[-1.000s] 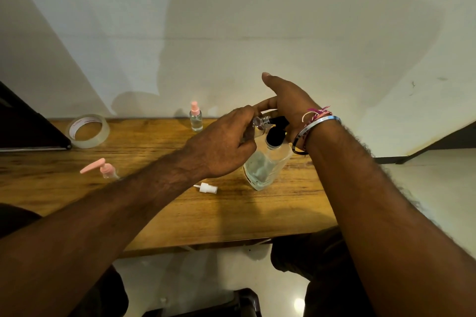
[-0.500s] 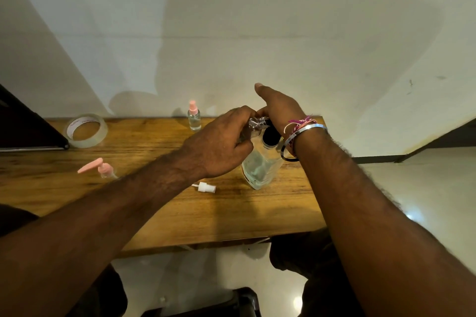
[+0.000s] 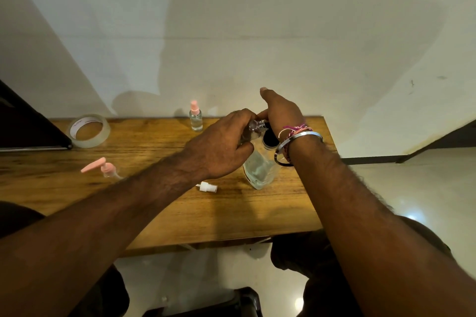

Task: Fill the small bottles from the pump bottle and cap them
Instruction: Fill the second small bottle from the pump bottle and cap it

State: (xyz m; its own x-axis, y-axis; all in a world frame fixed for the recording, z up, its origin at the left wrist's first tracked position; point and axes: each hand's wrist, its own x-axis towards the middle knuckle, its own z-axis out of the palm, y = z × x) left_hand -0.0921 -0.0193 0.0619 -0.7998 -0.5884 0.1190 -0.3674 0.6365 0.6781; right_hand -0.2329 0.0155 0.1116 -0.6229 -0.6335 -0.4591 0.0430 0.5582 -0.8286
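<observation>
Clear glass makes up the large bottle (image 3: 258, 167), which stands tilted on the wooden table (image 3: 154, 141) with its dark mouth uncovered. The left hand (image 3: 221, 147) curls round a small bottle (image 3: 253, 127) and holds it tipped at the big bottle's neck. The right hand (image 3: 280, 113) grips the large bottle near its top, thumb raised. A capped small bottle with a pink sprayer (image 3: 195, 117) stands at the back edge. A pink pump head (image 3: 103, 168) lies to the left, a white sprayer cap (image 3: 207, 186) lies beside the big bottle, and a tape roll (image 3: 88, 131) sits far left.
</observation>
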